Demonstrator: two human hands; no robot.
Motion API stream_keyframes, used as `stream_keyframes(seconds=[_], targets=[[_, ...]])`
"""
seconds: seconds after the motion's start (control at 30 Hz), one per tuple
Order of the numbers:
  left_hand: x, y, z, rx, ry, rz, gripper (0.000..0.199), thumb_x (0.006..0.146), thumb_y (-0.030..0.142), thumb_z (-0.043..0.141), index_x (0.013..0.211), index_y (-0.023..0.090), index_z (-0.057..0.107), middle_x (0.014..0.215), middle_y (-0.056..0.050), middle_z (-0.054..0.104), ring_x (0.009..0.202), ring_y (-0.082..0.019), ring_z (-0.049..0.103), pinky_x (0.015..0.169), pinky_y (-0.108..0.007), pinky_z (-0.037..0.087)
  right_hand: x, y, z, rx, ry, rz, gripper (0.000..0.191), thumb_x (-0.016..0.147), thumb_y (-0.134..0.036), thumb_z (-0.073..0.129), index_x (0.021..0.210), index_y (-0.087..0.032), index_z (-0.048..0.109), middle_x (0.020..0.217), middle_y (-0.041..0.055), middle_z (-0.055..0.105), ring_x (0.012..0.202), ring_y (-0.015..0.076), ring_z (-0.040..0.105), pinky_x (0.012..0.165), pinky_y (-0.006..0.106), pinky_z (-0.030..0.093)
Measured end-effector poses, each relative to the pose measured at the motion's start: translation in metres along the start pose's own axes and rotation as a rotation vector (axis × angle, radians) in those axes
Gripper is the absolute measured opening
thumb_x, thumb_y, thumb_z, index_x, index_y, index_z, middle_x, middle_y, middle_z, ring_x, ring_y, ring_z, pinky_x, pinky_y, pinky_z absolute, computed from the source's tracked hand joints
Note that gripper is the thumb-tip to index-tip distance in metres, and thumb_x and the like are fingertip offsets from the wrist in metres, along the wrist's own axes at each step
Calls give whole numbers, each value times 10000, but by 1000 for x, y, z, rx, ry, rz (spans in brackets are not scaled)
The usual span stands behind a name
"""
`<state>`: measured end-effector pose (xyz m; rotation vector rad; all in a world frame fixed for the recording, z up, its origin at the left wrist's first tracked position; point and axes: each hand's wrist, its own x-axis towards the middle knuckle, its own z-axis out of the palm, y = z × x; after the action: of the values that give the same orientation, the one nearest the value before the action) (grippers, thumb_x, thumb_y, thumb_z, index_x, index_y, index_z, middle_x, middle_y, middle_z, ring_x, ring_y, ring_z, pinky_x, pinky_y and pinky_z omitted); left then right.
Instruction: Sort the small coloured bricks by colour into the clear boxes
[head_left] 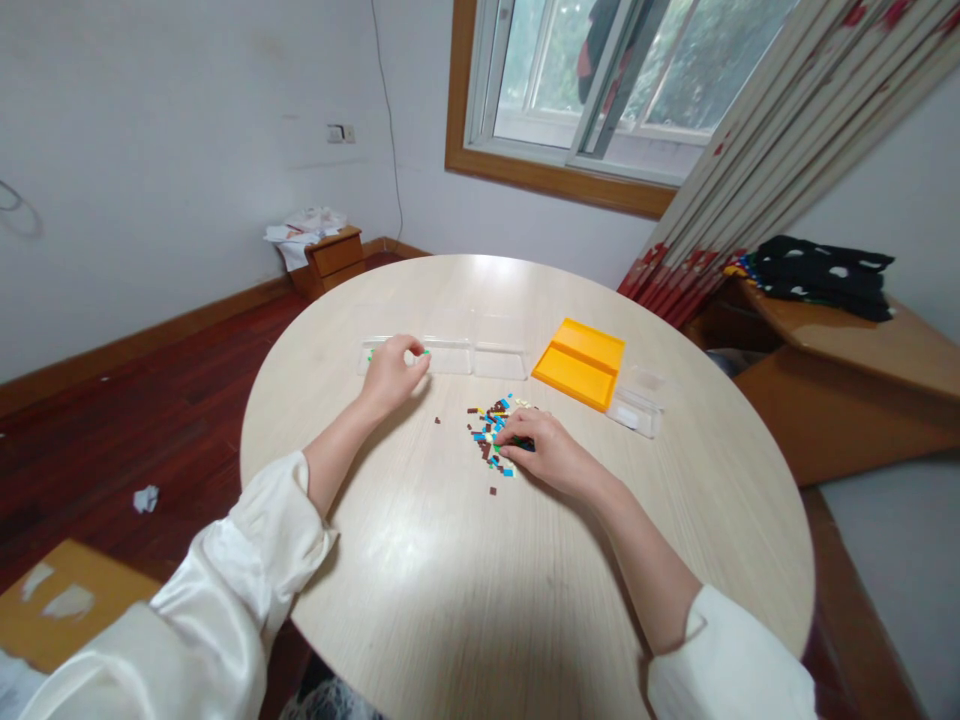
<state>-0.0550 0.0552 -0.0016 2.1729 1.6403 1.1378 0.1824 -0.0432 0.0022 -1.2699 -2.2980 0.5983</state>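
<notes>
My left hand (395, 374) is over the left end of a clear plastic box (452, 357), its thumb and index finger pinched on a small green piece (427, 352). Another bit of green shows in the box beside the hand. At the middle of the round table, my right hand (544, 447) reaches into a pile of small brown, blue, yellow and green bricks (487, 436). Its fingers are closed at the pile's right side, near a green piece; whatever they hold is too small to make out. A brown brick (493, 491) lies apart, nearer to me.
Right of a second clear box (501, 363) lies an open yellow case (577, 365), with a small clear container (635, 412) at its corner. The round table (420, 600) has its curved edge on both sides. A wooden desk (862, 390) with dark cloth stands at the right.
</notes>
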Motion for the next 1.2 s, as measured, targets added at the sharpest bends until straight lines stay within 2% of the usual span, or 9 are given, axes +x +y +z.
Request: stream_keyframes(seconds=[0.1,0.23,0.63,0.73,0.83,0.9,1.0,1.1,1.2], targets=[[9,-16,-8,137,32,-129,130,747,226,526,781,143,620,859,-75,655,816,-196,575,765,-300,416,0,0,0,-22,-4,17,77,752,-118,636,733,-188,662,788,32,638,812,167,552,772,312,384],[13,-29,-13,277,2,-232,177,736,254,524,818,150,642,914,-89,657,890,-227,577,797,-316,409,0,-1,-1,-40,-18,27,65,752,-128,639,716,-182,649,777,30,631,805,166,547,763,303,377],[12,-33,-15,356,-7,-285,253,791,317,486,858,161,674,960,-115,651,945,-276,559,829,-397,376,-1,1,1,-103,-1,5,165,863,-184,503,754,-176,626,791,43,632,787,163,540,767,310,367],[11,-28,-11,248,51,-195,211,796,293,508,827,153,664,906,-99,651,905,-244,565,824,-370,386,0,4,3,-104,41,14,164,871,-198,493,761,-177,612,797,45,631,791,165,543,766,310,372],[5,-13,-4,48,63,7,144,787,252,546,774,144,641,832,-74,645,823,-193,567,781,-317,412,1,5,4,-90,143,60,151,863,-216,501,752,-182,597,803,46,630,789,170,546,756,309,379],[-3,1,2,-97,9,187,118,786,251,573,766,148,627,810,-55,638,804,-173,565,774,-303,421,3,4,5,-64,224,112,154,856,-228,503,739,-184,594,786,46,629,775,172,548,736,305,385],[-18,23,11,-254,-151,427,131,768,274,635,804,148,631,844,-57,637,826,-167,570,780,-302,432,5,2,6,21,312,169,164,846,-247,497,736,-187,603,757,41,627,740,166,551,701,291,394],[-29,39,18,-317,-261,538,178,759,296,664,859,152,635,859,-63,646,849,-171,573,779,-303,439,7,1,9,115,333,214,191,835,-279,488,727,-182,612,735,36,623,705,160,546,672,281,397],[-35,46,22,-340,-305,585,171,769,289,658,873,155,634,850,-61,658,838,-168,574,775,-301,440,9,-1,12,215,317,251,218,820,-316,485,723,-175,619,700,30,613,671,153,531,643,274,393]])
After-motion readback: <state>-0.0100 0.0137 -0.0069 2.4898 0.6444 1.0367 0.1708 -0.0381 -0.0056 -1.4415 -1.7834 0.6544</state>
